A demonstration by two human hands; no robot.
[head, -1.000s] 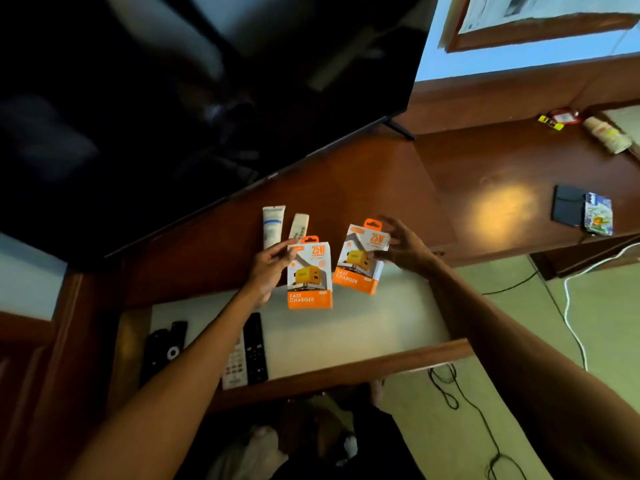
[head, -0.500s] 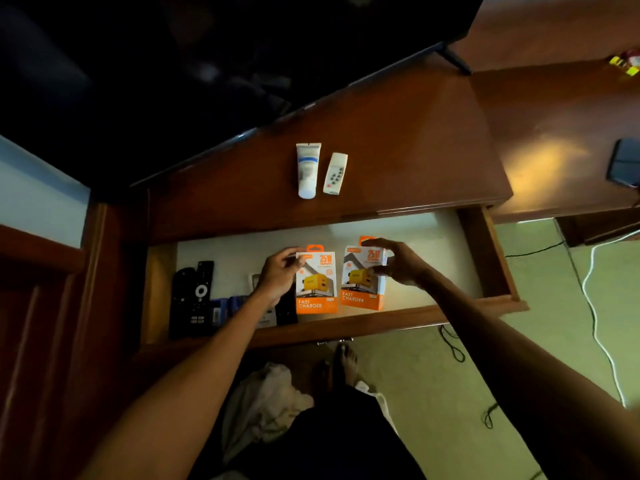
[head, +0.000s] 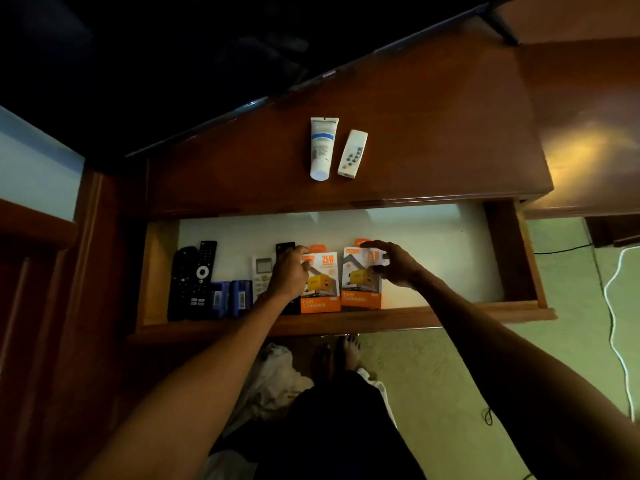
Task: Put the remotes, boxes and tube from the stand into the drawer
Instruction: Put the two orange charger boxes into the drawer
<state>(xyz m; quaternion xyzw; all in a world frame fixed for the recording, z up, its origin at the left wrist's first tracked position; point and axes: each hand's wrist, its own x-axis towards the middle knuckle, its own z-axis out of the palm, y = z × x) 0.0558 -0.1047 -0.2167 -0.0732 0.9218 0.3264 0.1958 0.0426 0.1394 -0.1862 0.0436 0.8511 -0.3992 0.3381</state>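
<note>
Two orange-and-white charger boxes stand side by side inside the open drawer [head: 509,258], against its front wall. My left hand [head: 289,273] grips the left charger box [head: 322,289] at its top left corner. My right hand [head: 394,263] grips the right charger box [head: 360,285] at its top right. On the wooden stand [head: 433,133] above lie a white tube [head: 321,147] and a small white remote [head: 352,153], close together. Two black remotes [head: 194,278], two small blue boxes [head: 230,297] and a white remote [head: 261,275] lie at the drawer's left.
A dark TV [head: 173,64] hangs over the back of the stand. A white cable [head: 613,306] and black cords run over the green floor at the right. My bare feet [head: 341,355] and some white cloth [head: 277,379] are below the drawer front.
Both hands carried the two charger boxes from the stand top down into the drawer and set them against its front wall. The camera view tilted down.
</note>
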